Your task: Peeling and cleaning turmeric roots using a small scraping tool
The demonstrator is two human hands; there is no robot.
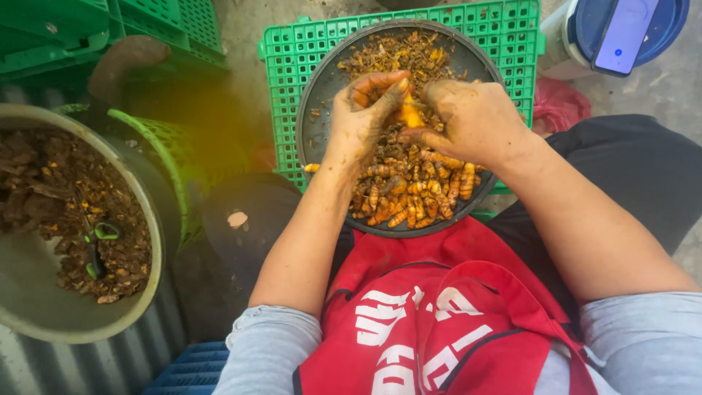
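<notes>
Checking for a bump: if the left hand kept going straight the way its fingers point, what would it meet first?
The left hand points rightward, pinching an orange root piece; it would meet the right hand almost at once.

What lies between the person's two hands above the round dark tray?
In the head view, a small orange-yellow root piece sits between the left hand and right hand, pinched by both, over the tray of roots.

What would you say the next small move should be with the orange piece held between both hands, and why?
Probably keep stripping it, then drop it in the round dark tray. The left hand and right hand pinch a bright orange turmeric piece above the tray, where whole roots and loose peelings already lie.
</notes>
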